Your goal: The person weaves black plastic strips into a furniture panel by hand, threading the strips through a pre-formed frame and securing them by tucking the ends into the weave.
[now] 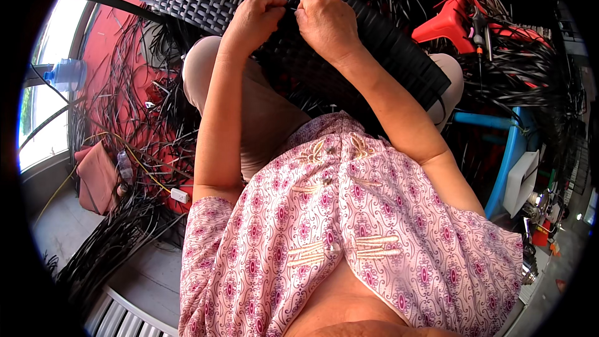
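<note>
Across my lap rests a woven wicker panel (399,47), its weave of dark flat strips finished on the right and showing bare ribs at the top left. My left hand (254,19) is closed at the panel's edge, thumb and fingers pinched together. Just beside it, my right hand (327,25) is curled closed, knuckles up. A dark weaving strip (288,6) shows in the small gap between the two hands, and both seem to grip it. The fingertips themselves are mostly hidden.
Loose black strips litter the red floor (112,87) on the left, with a bundle (118,243) lower down. A yellow cord ends in a white socket (180,195). On the right are a red plastic stool (446,25), a power tool (478,28) and a blue frame (505,162).
</note>
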